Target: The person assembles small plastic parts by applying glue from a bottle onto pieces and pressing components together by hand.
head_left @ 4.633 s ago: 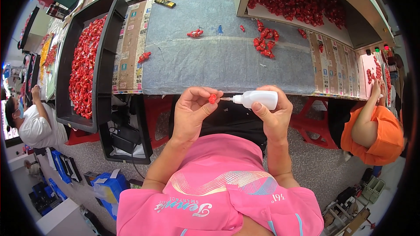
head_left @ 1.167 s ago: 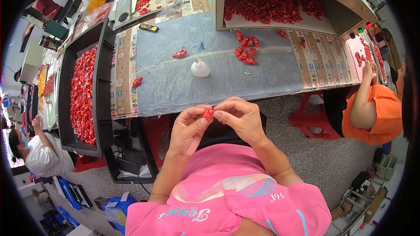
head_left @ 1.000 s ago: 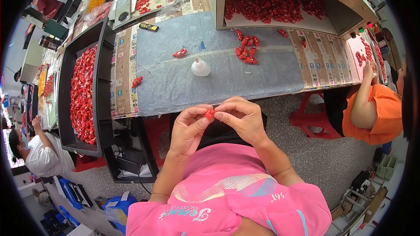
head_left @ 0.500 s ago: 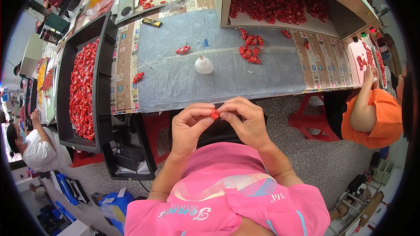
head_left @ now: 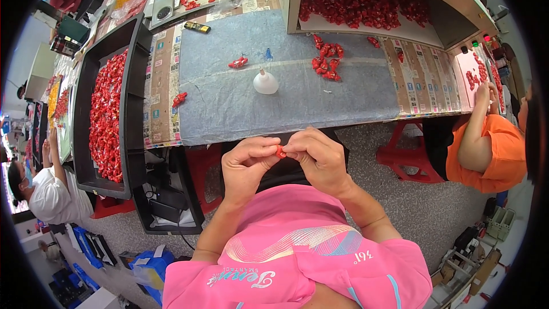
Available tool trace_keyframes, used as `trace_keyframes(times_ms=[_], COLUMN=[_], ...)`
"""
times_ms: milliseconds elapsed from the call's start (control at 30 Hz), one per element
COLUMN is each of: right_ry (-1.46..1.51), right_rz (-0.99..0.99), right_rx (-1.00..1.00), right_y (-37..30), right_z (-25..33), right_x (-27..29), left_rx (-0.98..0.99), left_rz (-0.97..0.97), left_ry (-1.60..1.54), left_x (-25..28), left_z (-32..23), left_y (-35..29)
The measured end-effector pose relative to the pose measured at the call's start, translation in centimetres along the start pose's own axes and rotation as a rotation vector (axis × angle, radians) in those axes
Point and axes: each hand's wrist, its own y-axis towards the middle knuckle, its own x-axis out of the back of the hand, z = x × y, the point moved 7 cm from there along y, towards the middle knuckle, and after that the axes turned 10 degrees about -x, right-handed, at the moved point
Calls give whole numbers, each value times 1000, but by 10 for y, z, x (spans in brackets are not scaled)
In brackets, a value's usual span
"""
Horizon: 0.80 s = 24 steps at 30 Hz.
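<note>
Between my fingertips, just off the table's near edge, is a small red plastic piece [head_left: 280, 151]. My left hand [head_left: 250, 163] pinches it from one side, my right hand [head_left: 318, 157] from the other; fingers cover most of it, so its exact kind is unclear. Beyond, on the blue-grey mat [head_left: 217, 103], stands a white squeeze bottle [head_left: 265, 82] with a narrow tip. A cluster of red pieces [head_left: 327, 60] lies farther right. A single red piece [head_left: 238, 63] and a small blue item [head_left: 269, 54] lie behind the bottle. Another red piece [head_left: 179, 99] rests at the mat's left edge.
A black crate [head_left: 133, 160] of red pieces stands at the left. A wooden box [head_left: 290, 0] with more red pieces sits at the back right. A yellow-black tube [head_left: 197, 27] and a phone [head_left: 163, 4] lie at the back left. People sit at both sides, one in orange [head_left: 486, 149].
My hands stay together at nearly the same spot, with the fingers shifted slightly on the red piece. At the left, the person in white has raised an arm.
</note>
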Motion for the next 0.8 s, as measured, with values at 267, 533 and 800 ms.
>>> trace_keyframes(times_ms=[267,533,800], right_ry=[98,213,180], right_rz=[-3,53,35], right_rx=[-222,-253,-209], right_y=[-4,-5,-4], right_z=[-11,-20,-16], right_x=[6,6,7], left_rx=[205,314,284], left_rz=[27,-32,-28], left_ry=[-203,-469,-417], left_x=[-4,-7,-6], left_z=[7,17,21], left_y=[-2,-6,-8])
